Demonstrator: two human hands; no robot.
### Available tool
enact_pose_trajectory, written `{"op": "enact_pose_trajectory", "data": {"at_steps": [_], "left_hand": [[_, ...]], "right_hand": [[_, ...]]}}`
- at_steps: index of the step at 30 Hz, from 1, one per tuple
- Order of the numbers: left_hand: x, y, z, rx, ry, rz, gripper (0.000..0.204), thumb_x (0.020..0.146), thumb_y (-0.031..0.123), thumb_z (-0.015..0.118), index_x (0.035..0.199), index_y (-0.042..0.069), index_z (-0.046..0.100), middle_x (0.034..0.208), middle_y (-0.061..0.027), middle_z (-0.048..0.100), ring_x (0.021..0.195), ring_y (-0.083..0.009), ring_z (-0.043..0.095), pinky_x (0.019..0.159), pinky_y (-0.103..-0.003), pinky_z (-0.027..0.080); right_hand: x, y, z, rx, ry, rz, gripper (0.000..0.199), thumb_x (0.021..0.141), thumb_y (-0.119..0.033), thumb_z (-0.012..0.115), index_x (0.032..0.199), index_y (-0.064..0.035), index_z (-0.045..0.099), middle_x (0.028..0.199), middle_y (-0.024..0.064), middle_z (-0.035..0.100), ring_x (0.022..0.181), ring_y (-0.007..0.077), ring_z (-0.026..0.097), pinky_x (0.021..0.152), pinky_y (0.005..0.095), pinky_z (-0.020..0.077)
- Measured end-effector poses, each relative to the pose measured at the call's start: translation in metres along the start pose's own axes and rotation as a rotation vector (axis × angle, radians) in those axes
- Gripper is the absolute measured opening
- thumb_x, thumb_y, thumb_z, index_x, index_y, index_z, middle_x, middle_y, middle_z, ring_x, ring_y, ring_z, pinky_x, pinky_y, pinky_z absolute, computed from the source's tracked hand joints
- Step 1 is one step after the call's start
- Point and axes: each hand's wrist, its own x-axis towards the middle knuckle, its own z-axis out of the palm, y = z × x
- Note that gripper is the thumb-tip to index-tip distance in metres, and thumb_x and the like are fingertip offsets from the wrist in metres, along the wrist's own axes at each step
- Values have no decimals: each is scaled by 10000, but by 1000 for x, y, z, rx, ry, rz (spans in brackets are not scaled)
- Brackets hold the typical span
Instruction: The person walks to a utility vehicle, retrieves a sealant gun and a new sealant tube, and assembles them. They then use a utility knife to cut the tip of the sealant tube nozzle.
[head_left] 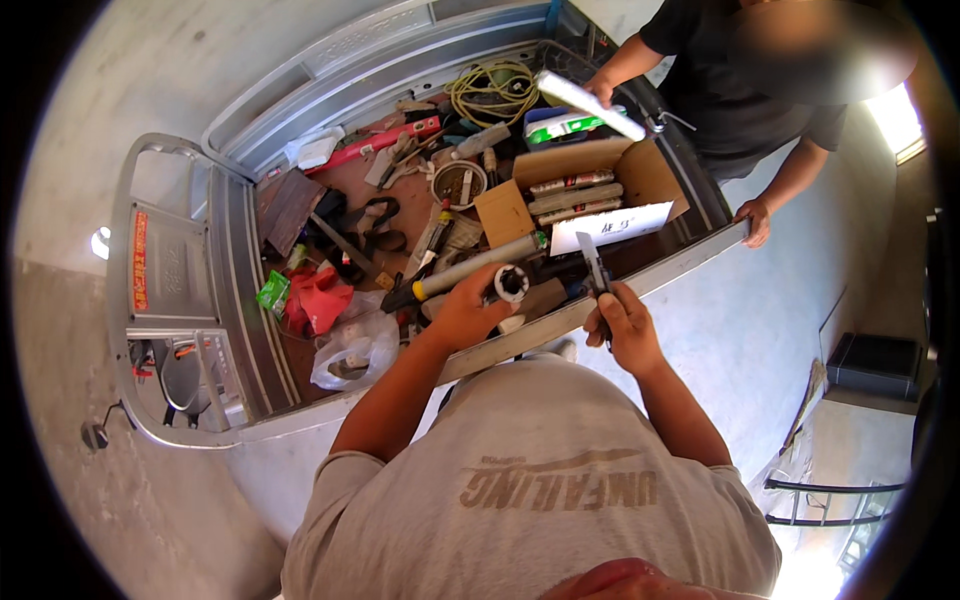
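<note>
Cargo bed (680, 266) with ribbed grey metal walls, cluttered inside. To the left of the left hand (465, 312) lie a crumpled red plastic bag (318, 300) and, nearer, a crinkled see-through plastic bag (350, 350). Just beyond that hand slants a long, smooth grey tube (480, 265) with a yellow band. The left hand is closed around a short cylinder (511, 284); its pale, ring-shaped end, dark and hollow inside, shows at the right side of the grip. The forearm reaches up from below, angled inward. Beyond and between the two hands stands an open brown cardboard box (655, 180), holding wrapped, rounded packs (575, 200). The right hand (627, 325) grips the dark handle of a utility knife (594, 268); the flat, silvery blade rises beyond the fist, tilted slightly left, near the cylinder but apart from it. The fingers curl around the handle, thumb uppermost. Farther right and beyond, one co-worker's hand (756, 220) rests on the bed's rim; the other hand (600, 90) holds a flat white slab (590, 103).
</note>
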Motion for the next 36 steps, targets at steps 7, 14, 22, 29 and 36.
{"op": "enact_pose_trajectory", "data": {"at_steps": [7,14,22,29,36], "left_hand": [[8,28,7,-146,-79,149,497,936,66,738,1409,28,589,1264,-77,662,1192,-156,598,1083,-331,457],[6,50,11,-127,-60,252,481,974,85,728,1420,11,562,1298,-61,634,1210,-150,596,1079,-340,462],[3,60,9,42,-8,304,472,935,46,732,1386,16,598,1257,-77,662,1163,-155,633,1027,-336,503],[-2,68,13,137,22,277,486,903,49,741,1370,22,611,1230,-94,685,1139,-204,659,1020,-350,508],[-4,50,16,96,25,240,506,894,86,748,1378,20,613,1244,-135,697,1167,-248,671,1047,-378,499]], "right_hand": [[-15,-31,4,-136,-129,-34,391,1092,-145,455,1457,-10,481,922,43,624,711,104,564,653,270,502],[-24,-52,11,-191,-203,-89,597,964,-24,413,1561,-15,424,985,65,617,778,123,574,697,289,515],[-27,-58,18,-183,-236,-42,664,889,10,393,1551,8,445,989,77,621,780,146,584,712,304,522],[-27,-54,18,-162,-213,-51,651,905,-2,477,1556,-11,458,993,59,620,776,124,584,699,293,515],[-28,-54,20,-110,-158,35,496,1110,-243,539,1558,-41,477,958,55,665,738,110,628,654,281,542]]}}
